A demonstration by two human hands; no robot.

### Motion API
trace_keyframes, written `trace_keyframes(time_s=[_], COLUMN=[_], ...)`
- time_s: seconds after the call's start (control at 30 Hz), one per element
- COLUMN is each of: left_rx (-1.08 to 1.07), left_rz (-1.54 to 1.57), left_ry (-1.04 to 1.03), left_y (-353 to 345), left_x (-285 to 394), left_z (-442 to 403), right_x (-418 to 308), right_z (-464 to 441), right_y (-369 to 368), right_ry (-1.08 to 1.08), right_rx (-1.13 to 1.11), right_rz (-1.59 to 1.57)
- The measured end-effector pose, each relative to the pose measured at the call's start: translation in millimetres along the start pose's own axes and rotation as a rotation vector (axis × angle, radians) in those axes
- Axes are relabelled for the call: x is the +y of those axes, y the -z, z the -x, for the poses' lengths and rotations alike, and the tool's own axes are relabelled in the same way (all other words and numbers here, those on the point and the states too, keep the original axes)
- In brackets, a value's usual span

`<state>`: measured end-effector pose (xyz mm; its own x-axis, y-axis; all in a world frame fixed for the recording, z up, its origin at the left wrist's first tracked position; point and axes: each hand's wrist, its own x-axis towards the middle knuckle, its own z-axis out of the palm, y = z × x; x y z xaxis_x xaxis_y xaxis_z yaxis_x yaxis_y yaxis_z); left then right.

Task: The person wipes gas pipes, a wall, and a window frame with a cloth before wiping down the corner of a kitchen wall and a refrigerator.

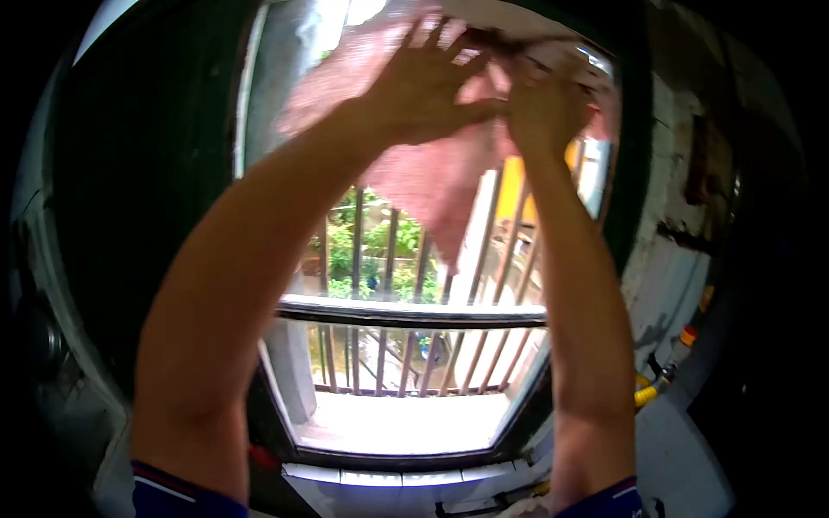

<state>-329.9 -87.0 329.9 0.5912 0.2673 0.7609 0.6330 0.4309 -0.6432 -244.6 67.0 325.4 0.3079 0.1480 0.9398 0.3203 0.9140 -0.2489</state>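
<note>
No legible text (sleeve mark (636, 513) unclear)

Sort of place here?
Probably a room in a home, at a window facing a yard or garden: vertical bars outside, green plants beyond them, and a white tiled ledge below the frame.

Dark-framed window (413, 318) with a crossbar; beyond the glass, upright brown railing bars (391, 255) before leafy green plants (345, 259). White tiles (380, 477) line the wall below, and a yellow corrugated hose (646, 395) lies to the lower right.
</note>
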Motion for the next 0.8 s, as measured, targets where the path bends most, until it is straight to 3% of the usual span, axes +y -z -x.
trace_keyframes(time_s=[0.03, 0.17, 0.23, 0.3, 0.33, 0.4, 0.43, 0.5, 0.53, 0.57, 0.63, 0.7, 0.77, 0.8], left_rx=[0.006, 0.057, 0.049, 0.081, -0.020, -0.003, -0.006, -0.275, -0.023, -0.016, 0.050, 0.101, 0.145, 0.054], left_rz=[-0.038, 0.105, 0.001, -0.070, -0.079, -0.176, -0.198, -0.257, -0.152, -0.126, -0.443, -0.407, -0.366, -0.293], left_ry=[-0.023, -0.005, -0.068, -0.004, -0.013, 0.082, 0.145, 0.342, 0.267, 0.265, 0.127, 0.112, 0.096, 0.154], left_y=[-5.5, -12.3, -13.8, 1.2, 10.7, 55.3, 57.7, 86.8, 84.0, 84.2, 88.0, 81.2, 68.1, 59.6], left_x=[5.5, 1.4, -15.7, -33.7, -59.3, -73.3, -90.9, -103.8, -110.7, -110.0, -105.2, -99.7, -83.9, -71.7], left_z=[-6.5, -7.8, 0.8, 14.2, 26.0, 51.8, 66.7, 79.7, 97.4, 100.6, 95.6, 84.7, 67.6, 55.3], right_x=[5.3, 21.5, 11.3, -14.3, -32.4, -104.3, -135.8, -180.0, -195.9, -203.5, -199.8, -191.5, -166.7, -149.8], right_z=[-6.7, -18.4, -18.3, -11.1, -5.6, 12.0, 18.1, 37.8, 46.2, 49.5, 50.6, 46.2, 39.7, 33.1], right_y=[9.2, 5.7, -10.1, -24.2, -27.3, -17.8, -5.7, -8.8, -15.5, -20.8, -7.6, -8.3, -28.8, -26.0], right_ry=[-0.047, 0.030, 0.006, 0.385, 0.522, 0.541, 0.517, 0.551, 0.517, 0.490, 0.493, 0.502, 0.448, 0.441], right_rx=[-0.085, 0.005, 0.040, -0.001, 0.012, -0.083, -0.268, -0.207, -0.191, -0.172, -0.194, -0.199, 0.020, 0.028], right_rz=[-0.124, -0.095, -0.158, -0.139, -0.151, -0.347, -0.478, -0.535, -0.512, -0.491, -0.482, -0.496, -0.493, -0.483])
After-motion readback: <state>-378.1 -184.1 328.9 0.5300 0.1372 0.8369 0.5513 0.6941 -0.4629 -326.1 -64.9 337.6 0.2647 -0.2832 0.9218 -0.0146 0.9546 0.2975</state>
